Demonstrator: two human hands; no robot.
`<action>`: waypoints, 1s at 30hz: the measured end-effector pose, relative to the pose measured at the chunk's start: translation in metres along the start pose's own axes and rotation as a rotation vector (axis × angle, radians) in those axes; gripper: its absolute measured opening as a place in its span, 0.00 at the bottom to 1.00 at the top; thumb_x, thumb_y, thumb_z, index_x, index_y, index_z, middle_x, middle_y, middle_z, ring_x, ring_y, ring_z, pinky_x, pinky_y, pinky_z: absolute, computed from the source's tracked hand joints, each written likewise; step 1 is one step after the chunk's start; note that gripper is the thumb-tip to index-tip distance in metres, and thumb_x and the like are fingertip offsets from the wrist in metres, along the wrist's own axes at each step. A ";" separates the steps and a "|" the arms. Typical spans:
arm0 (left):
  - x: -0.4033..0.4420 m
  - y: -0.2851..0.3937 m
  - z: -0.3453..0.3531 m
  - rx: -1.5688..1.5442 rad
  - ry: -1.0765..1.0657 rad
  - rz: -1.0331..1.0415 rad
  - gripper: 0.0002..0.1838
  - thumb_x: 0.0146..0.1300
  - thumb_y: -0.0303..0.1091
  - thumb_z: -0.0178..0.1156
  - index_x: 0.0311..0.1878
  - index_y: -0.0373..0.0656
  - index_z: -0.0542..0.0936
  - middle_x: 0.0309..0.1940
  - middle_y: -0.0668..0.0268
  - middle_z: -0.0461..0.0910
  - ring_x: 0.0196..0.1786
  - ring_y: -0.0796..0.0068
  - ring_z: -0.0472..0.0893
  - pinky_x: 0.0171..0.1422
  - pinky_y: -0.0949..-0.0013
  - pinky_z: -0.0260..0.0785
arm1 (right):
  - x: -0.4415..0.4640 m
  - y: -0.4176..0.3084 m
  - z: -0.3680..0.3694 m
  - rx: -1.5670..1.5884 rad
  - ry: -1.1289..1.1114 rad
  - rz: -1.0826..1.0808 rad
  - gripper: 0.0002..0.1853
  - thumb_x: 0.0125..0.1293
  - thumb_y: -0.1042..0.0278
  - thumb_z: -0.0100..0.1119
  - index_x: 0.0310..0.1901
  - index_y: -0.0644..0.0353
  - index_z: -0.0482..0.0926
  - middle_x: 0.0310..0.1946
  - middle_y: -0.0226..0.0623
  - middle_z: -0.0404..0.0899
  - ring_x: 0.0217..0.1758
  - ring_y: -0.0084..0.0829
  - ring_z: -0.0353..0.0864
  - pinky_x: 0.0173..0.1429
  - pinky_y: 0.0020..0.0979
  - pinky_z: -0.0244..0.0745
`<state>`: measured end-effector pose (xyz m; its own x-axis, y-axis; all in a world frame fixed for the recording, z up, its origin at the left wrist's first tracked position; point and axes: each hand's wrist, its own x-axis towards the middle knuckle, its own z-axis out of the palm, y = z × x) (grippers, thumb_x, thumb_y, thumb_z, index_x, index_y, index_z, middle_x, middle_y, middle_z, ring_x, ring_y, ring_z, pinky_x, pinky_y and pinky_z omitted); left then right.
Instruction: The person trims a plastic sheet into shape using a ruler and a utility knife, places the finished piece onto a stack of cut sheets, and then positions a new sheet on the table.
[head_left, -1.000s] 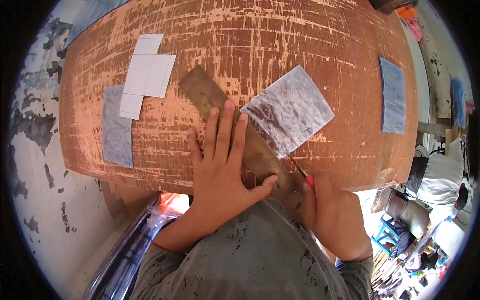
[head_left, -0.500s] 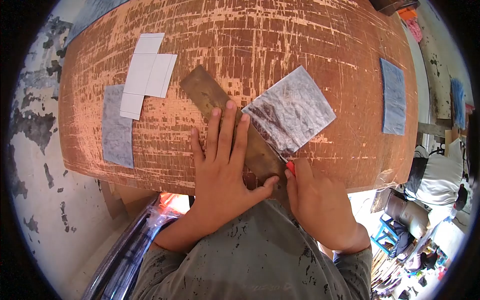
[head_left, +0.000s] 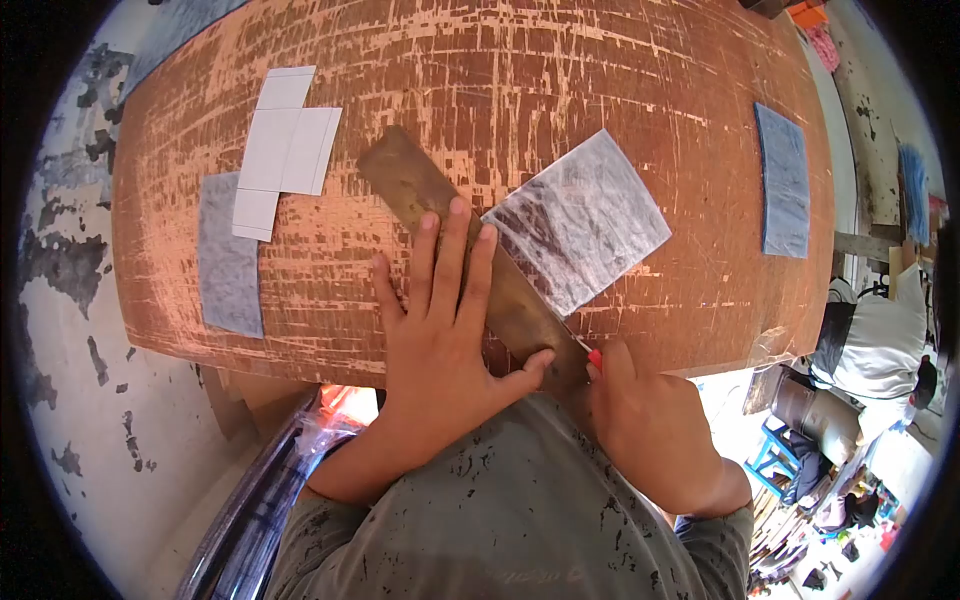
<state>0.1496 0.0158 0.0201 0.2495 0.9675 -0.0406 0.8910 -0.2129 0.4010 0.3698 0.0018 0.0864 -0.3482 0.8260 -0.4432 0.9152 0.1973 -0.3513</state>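
Observation:
My left hand [head_left: 440, 320] lies flat with fingers spread, pressing a wide brown straightedge [head_left: 515, 295] that runs diagonally toward my body. In my closed right hand [head_left: 655, 425] is a utility knife with a red body [head_left: 596, 358]; most of it is hidden by my fingers. Its thin blade points up and left, beside the straightedge's right edge. A greyish translucent sheet [head_left: 590, 225] lies along that same edge, its lower corner a little above the blade.
A white paper template with drawn lines [head_left: 290, 150] partly covers a grey sheet piece [head_left: 230, 275] on the left. Another blue-grey piece [head_left: 784, 180] rests near the right edge of the scratched wooden table [head_left: 450, 70]. A blue stool [head_left: 773, 460] stands lower right.
My right hand has drawn the knife down and right along the straightedge, toward my body and off the sheet's lower corner. My left hand stays on the straightedge.

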 end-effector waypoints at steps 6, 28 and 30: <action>-0.001 -0.001 0.001 -0.015 0.026 0.012 0.65 0.56 0.68 0.73 0.88 0.38 0.58 0.91 0.49 0.49 0.93 0.45 0.46 0.89 0.23 0.29 | -0.015 0.006 0.009 -0.034 -0.042 0.051 0.13 0.83 0.61 0.58 0.44 0.63 0.72 0.30 0.49 0.84 0.24 0.49 0.88 0.27 0.48 0.83; -0.008 -0.009 -0.001 -0.174 0.122 0.074 0.64 0.59 0.56 0.77 0.89 0.35 0.53 0.90 0.41 0.47 0.91 0.35 0.47 0.88 0.22 0.33 | -0.072 0.052 0.055 0.673 -0.099 0.354 0.12 0.71 0.74 0.75 0.51 0.66 0.82 0.40 0.41 0.91 0.40 0.24 0.87 0.46 0.27 0.81; -0.010 -0.013 0.000 -0.207 0.168 0.090 0.63 0.60 0.54 0.77 0.89 0.35 0.53 0.89 0.41 0.49 0.91 0.35 0.50 0.88 0.23 0.35 | -0.076 0.060 0.077 0.921 0.297 0.228 0.11 0.73 0.74 0.74 0.39 0.64 0.78 0.33 0.43 0.90 0.37 0.24 0.87 0.44 0.29 0.81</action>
<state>0.1350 0.0089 0.0156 0.2423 0.9587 0.1487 0.7676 -0.2832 0.5750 0.4357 -0.0899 0.0357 -0.0030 0.9167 -0.3995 0.3951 -0.3659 -0.8426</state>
